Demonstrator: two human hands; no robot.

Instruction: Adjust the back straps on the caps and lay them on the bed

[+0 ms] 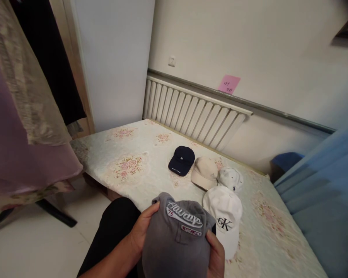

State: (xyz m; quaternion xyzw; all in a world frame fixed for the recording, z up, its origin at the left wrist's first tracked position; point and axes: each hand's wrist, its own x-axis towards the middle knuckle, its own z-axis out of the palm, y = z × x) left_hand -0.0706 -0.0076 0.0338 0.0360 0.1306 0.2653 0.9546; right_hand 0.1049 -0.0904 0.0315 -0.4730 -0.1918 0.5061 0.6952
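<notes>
At left, the left hand (140,232) is closed on one side of the grey cap (176,247), its thumb near the upper edge. The grey cap is held between both hands, close to the person, with its embroidered letters in view. The cloth seems soft, so I think a light, equal pressure from both sides would keep the crown from folding. Farther, on the bed (150,154), lie the navy cap (181,159) and, just beside it, the beige cap (203,172). The right hand (217,253) grips the other side; its fingers are mostly hidden. Near it are the black-lettered white cap (222,202) and, beyond, the smaller white cap (228,178); better not to brush them.
</notes>
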